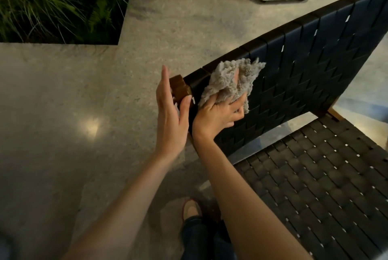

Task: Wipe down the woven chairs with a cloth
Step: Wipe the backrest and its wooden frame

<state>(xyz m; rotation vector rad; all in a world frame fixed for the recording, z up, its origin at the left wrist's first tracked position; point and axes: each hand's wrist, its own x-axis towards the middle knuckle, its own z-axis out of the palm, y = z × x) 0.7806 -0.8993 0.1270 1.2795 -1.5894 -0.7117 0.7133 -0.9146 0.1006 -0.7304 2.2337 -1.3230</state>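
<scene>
grey shaggy cloth (228, 81) is loosely bunched, so a fold could snag in the gaps of the woven backrest (304, 66), and the chair could shift because my left grip (170, 108), fingers straight, only braces the wooden corner post (179, 88) with palm and thumb. my right grip (216, 115) is curled into the cloth, thumb pinching it, pressing it against the backrest's upper corner just beside that post.
</scene>
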